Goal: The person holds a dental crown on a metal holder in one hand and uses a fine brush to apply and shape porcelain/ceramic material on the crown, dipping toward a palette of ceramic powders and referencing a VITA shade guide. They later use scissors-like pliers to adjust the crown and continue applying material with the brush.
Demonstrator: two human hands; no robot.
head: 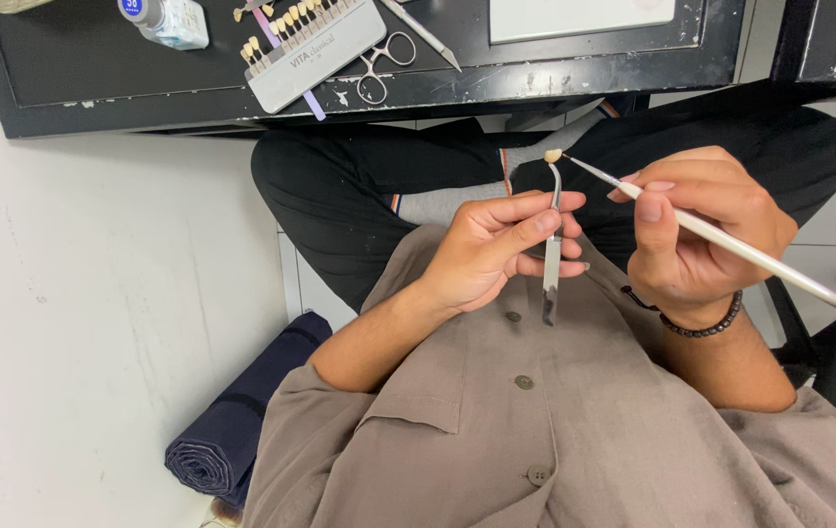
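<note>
dark bench [574, 78] edge above carries a tooth shade guide [312, 44] and scissors [379, 66]. left hand [491, 249] fingers pinch tweezers [552, 244] upright, raising a small tooth crown [553, 155] over the lap; right hand [701, 235] grips a fine brush [730, 244] pencil-style, tip touching it.

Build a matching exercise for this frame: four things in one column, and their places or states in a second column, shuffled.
Things:
1. tweezers
2. brush
3. scissors
4. rolled dark cloth

Places:
A. lying on the black bench top
B. on the floor beside the seat
C. upright in the left hand, gripping a small tooth
D. slanted in the right hand, tip at the tooth

Pairs: 1-C, 2-D, 3-A, 4-B
</note>
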